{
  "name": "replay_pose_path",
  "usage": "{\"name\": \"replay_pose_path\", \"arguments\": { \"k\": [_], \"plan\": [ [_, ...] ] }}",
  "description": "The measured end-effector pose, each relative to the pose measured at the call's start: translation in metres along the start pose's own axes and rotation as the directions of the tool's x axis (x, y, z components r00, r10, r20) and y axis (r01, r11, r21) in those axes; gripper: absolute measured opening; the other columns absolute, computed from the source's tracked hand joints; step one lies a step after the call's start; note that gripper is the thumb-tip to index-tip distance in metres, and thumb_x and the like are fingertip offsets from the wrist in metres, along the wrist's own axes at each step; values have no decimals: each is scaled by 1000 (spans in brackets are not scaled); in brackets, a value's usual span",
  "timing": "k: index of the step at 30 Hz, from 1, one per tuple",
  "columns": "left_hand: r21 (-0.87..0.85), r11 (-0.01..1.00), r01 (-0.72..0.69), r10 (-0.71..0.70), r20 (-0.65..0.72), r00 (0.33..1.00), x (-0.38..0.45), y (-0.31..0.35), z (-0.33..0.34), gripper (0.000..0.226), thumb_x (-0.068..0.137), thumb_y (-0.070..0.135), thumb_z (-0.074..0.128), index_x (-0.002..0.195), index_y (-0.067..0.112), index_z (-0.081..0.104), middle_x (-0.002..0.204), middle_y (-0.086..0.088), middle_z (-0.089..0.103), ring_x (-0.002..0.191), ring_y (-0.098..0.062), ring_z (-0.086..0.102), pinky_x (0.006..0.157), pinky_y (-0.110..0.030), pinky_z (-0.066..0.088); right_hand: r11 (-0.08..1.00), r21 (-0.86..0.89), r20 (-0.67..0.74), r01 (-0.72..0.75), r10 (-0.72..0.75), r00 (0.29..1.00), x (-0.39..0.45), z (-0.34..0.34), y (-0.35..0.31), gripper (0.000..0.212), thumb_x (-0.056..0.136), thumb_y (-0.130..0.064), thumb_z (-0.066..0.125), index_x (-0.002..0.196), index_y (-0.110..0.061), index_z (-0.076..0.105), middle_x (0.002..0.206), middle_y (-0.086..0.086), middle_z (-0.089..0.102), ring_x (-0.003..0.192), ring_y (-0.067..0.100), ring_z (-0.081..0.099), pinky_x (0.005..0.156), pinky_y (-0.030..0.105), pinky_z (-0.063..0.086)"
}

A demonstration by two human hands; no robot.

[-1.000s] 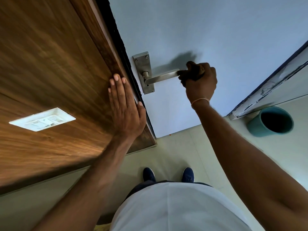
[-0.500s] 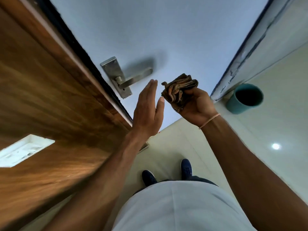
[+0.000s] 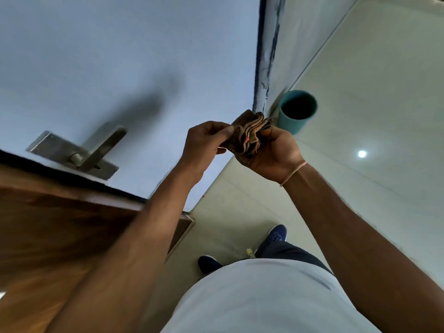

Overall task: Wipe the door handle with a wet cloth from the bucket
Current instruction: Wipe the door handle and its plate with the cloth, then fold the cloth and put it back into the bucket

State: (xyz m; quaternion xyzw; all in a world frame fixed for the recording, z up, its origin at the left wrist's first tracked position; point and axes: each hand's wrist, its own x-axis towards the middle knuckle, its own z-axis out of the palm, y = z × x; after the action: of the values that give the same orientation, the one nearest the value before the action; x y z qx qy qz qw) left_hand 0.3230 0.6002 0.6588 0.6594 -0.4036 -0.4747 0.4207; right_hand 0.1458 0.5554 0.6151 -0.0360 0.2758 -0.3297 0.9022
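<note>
Gripping bunched cloth (image 3: 248, 138): both hands (image 3: 206, 140) (image 3: 276, 150); handle (image 3: 101, 147) left, bucket (image 3: 296, 111) behind.

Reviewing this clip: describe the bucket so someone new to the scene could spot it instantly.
Start at the pale blue door and follow it right to its chipped dark edge. Just past the foot of that edge, on the glossy pale floor, stands the bucket, beyond the cloth held in both hands. It is the only teal, round, open-topped thing there.

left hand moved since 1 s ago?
Yes. The left hand left the wooden door edge, passed the door handle, and now grips the cloth.
</note>
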Motion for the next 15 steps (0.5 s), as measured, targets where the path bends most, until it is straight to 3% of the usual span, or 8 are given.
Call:
{"name": "replay_pose_path", "arguments": {
  "k": [4, 7, 9, 12, 15],
  "plan": [
    [-28, 999, 46, -44, 68, 997, 27, 21, 58, 20, 98, 13, 78, 114, 1, 79, 103, -16, 83, 99, -31, 81, 92, -43, 68, 997, -70, -94, 44, -51, 994, -15, -27, -57, 32, 105, -22, 41, 116, -9, 68, 115, 11, 75, 107, 29, 72, 90, 40, 60],
    [43, 997, -68, 66, 38, 997, 48, 32, 98, 18, 97, 9, 78, 113, 1, 78, 102, -15, 82, 94, -28, 82, 87, -41, 69, 989, -121, -171, 84, -104, 980, -25, -50, -98, 47, 106, -30, 43, 139, -5, 64, 137, 18, 70, 130, 36, 66, 106, 47, 55],
    [107, 985, -135, 133, 26, 991, 63, 39, 123, 14, 97, 11, 78, 111, 9, 78, 101, -7, 82, 92, -22, 81, 83, -36, 69, 990, -78, -210, 119, -133, 969, -33, -64, -122, 58, 107, -42, 40, 147, -5, 59, 143, 21, 66, 137, 39, 60, 107, 49, 54],
    [129, 985, -115, 112, 31, 993, 86, 45, 151, 14, 99, 14, 77, 112, 11, 78, 102, -3, 82, 94, -19, 81, 85, -37, 69, 986, -11, -224, 165, -163, 961, -43, -79, -149, 80, 103, -66, 42, 148, -2, 57, 147, 23, 62, 136, 41, 61, 102, 49, 58],
    [73, 996, -49, 44, 67, 997, 108, 48, 175, 11, 100, 14, 75, 110, 11, 79, 102, -7, 83, 96, -25, 82, 88, -44, 69, 977, -30, -238, 209, -210, 948, -50, -91, -173, 87, 95, -68, 59, 149, 0, 55, 148, 18, 62, 137, 37, 61, 112, 50, 52]
  ]
}}
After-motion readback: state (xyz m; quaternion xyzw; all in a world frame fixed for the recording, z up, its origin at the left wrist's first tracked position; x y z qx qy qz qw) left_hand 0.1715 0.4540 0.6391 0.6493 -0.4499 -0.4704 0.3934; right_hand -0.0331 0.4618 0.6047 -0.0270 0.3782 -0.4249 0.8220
